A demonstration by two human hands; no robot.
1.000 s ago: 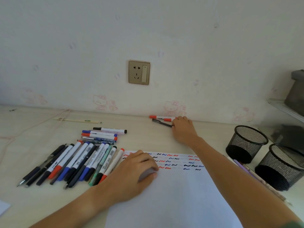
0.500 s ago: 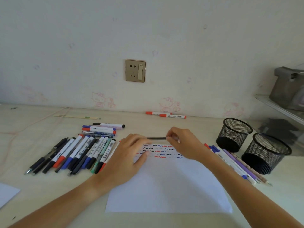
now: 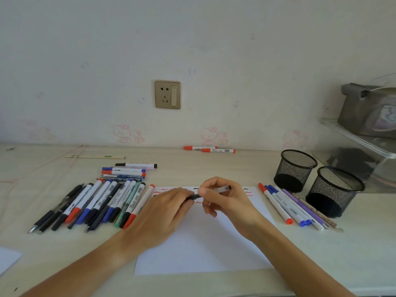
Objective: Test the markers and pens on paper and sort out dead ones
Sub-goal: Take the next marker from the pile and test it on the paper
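Both hands meet over the top of the white paper (image 3: 201,249), which carries rows of red, blue and black squiggles near its far edge. My right hand (image 3: 227,200) pinches a thin black pen (image 3: 222,189) by its clear barrel. My left hand (image 3: 162,211) grips the pen's dark cap end (image 3: 194,197). A large row of markers and pens (image 3: 96,202) lies left of the paper. Several more pens (image 3: 287,204) lie in a row to its right. Two red-capped markers (image 3: 211,149) rest against the wall.
Two black mesh pen cups (image 3: 294,168) (image 3: 335,189) stand at the right. A clear shelf with a grey case (image 3: 368,110) sits behind them. A wooden stick (image 3: 94,157) lies at the back left, and another paper corner (image 3: 7,259) at the near left.
My right hand picked the black pen up from beside the wall and brought it back over the paper. My left hand lifted off the sheet and took hold of the pen's other end.
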